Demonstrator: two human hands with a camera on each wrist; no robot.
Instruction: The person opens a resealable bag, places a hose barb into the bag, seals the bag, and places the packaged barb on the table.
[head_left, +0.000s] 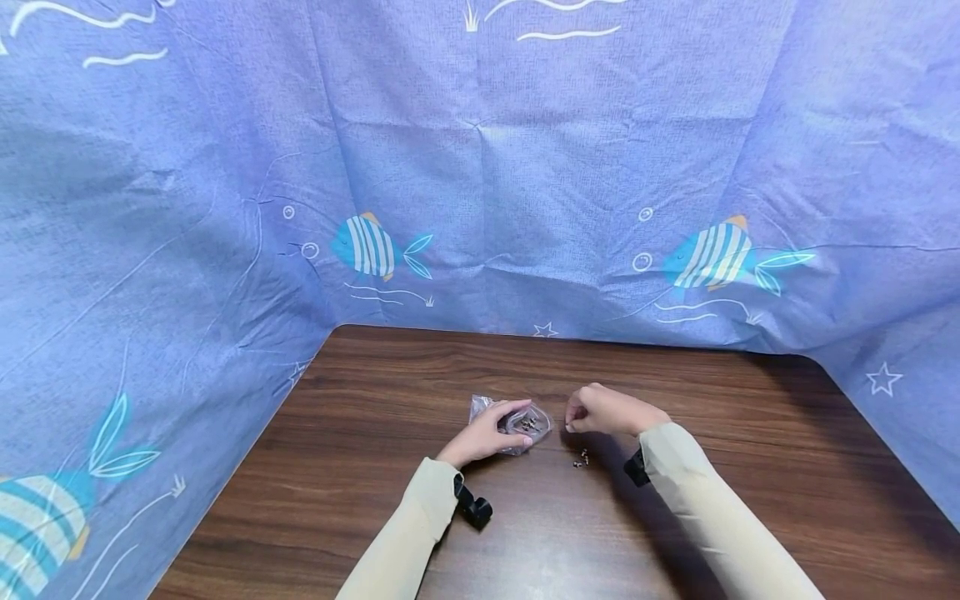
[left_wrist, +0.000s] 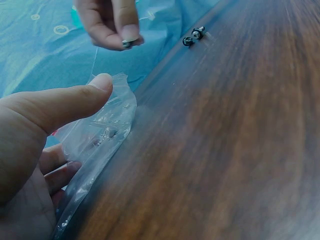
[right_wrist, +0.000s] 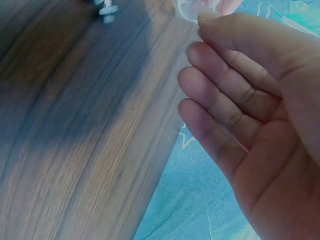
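A clear plastic bag (head_left: 480, 406) lies on the table with its mouth spread, and several small screws (head_left: 529, 425) show inside it. My left hand (head_left: 487, 435) holds the bag, thumb on the near side and fingers on the far side. Just right of the bag's mouth is my right hand (head_left: 609, 410), raised above the table. Between its thumb and index finger it pinches a small metal screw (left_wrist: 127, 44), seen in the left wrist view. A few loose screws (head_left: 581, 459) lie on the table below the right hand; they also appear in the right wrist view.
The brown wood-grain table (head_left: 360, 400) extends around both hands. A blue fish-print cloth (head_left: 555, 183) hangs behind it and at the sides. A black wrist device (head_left: 474, 507) is strapped on the left wrist, another (head_left: 637, 469) on the right.
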